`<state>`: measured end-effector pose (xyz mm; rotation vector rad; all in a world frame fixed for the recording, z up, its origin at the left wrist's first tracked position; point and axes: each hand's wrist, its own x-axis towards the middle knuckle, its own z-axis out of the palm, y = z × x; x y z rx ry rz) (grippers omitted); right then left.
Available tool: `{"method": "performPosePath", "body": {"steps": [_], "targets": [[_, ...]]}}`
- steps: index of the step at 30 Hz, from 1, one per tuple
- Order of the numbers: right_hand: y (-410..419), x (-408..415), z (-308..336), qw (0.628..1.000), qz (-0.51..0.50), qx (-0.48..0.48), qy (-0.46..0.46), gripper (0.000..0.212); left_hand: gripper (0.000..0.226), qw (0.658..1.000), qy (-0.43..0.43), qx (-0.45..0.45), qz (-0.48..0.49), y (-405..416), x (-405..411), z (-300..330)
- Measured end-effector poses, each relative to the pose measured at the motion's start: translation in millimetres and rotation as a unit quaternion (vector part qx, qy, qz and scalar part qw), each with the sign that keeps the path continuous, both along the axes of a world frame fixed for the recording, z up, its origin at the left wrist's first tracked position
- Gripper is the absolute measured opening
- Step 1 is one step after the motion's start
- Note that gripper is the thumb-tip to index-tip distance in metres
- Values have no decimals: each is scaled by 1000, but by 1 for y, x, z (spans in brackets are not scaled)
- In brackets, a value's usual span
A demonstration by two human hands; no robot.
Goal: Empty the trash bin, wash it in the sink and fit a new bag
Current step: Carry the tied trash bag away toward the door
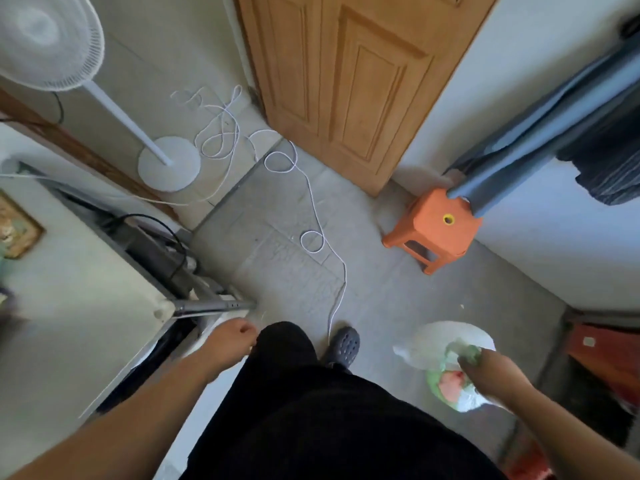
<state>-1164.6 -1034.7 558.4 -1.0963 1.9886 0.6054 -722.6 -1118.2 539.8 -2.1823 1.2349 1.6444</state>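
Emptying stage only: full trash bag (pixel 450 368) out of the bin, hanging low at right above the floor (pixel 284 244), right hand (pixel 485 370) fingers clamped on its bunched neck, left hand (pixel 235 336) loosely curled, holding nothing; bin, sink, new bag unseen, washing and refitting apparently left.

Lived-in room of a home, panelled wooden door (pixel 349 81), white pedestal fan (pixel 45 39), orange plastic stool (pixel 433 230), white cable (pixel 311 202) looping over the tiled floor (pixel 277 258), clothes (pixel 602 157) hanging at right

Trash bag (pixel 450 362): white and green translucent plastic, filled, neck gathered. Right hand (pixel 485 370) grips the neck; bag body hangs below the hand.
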Motion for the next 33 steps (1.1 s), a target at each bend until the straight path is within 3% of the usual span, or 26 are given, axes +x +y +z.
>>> {"method": "performPosePath", "body": {"steps": [7, 14, 17, 19, 21, 28, 33], "targets": [[-188, 21, -5, 992, 125, -26, 2, 32, 24, 993, 4, 65, 96, -14, 26, -25], [-345, 81, -16, 973, 226, -39, 6, 19, 14, 966, 14, 135, 219, -81, 43, -69], [-403, 110, -8, 957, 288, -14, 25, 20, 16, 954, 33, 139, 264, -126, 53, -70], [-441, 131, -4, 961, 274, -13, 18, 26, 16, 950, 54, 119, 284, -160, 59, -69], [-478, 155, 2, 956, 293, -15, 13, 18, 18, 949, 66, 95, 294, -196, 70, -68], [-599, 268, -23, 886, 462, -30, 31, 21, 27, 863, 93, -26, 496, -268, 126, -70], [-643, 364, -64, 831, 554, -11, -48, 15, 26, 826, 63, -15, 560, -258, 137, -85]]}}
